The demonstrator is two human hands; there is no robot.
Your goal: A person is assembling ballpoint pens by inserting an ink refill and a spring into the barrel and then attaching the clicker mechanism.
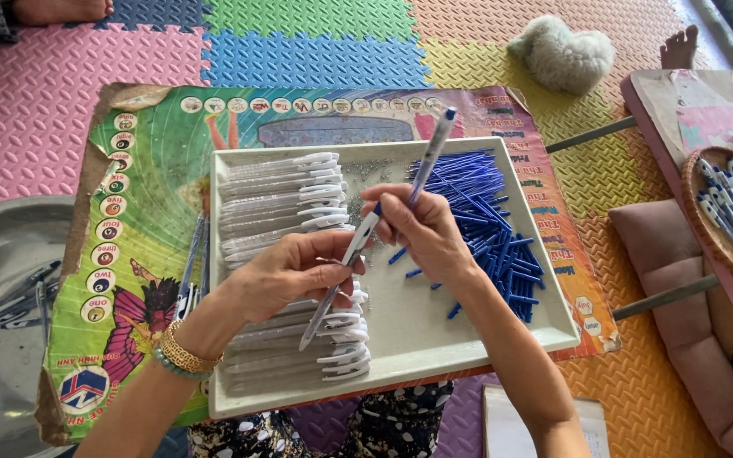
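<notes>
**A:** Right, status on the hands?

**B:** Left hand (286, 271) and right hand (422, 229) meet over the middle of the white tray (434, 339). Both are on one pen (375, 225), which runs diagonally from 7 o'clock up to 1 o'clock.

**A:** Fingers?

**B:** Left fingers (332, 254) are closed around the lower clear barrel. Right fingers (392, 208) pinch the upper part, near where the white clip sits. The tip end pokes out past the tray's far rim (can't tell whether the two halves are fully seated).

**A:** What's in the tray?

**B:** Rows of clear barrels with white clips (286, 199) stacked along the 9 o'clock side, running from far edge to near edge. A loose heap of blue refills (485, 220) at 2 to 3 o'clock, a few strays just beside it toward the centre.

**A:** Underneath?

**B:** The tray sits on a low counter covered with a colourful printed sheet (142, 220). Foam puzzle mats (316, 51) cover the floor.

**A:** Surroundings?

**B:** Metal basin (2, 254) at 9 o'clock with a few pens inside. Wicker basket (702, 225) of white-and-blue pens at 3 o'clock, well apart from the tray. Gold bangles (181, 356) on the left wrist.
</notes>
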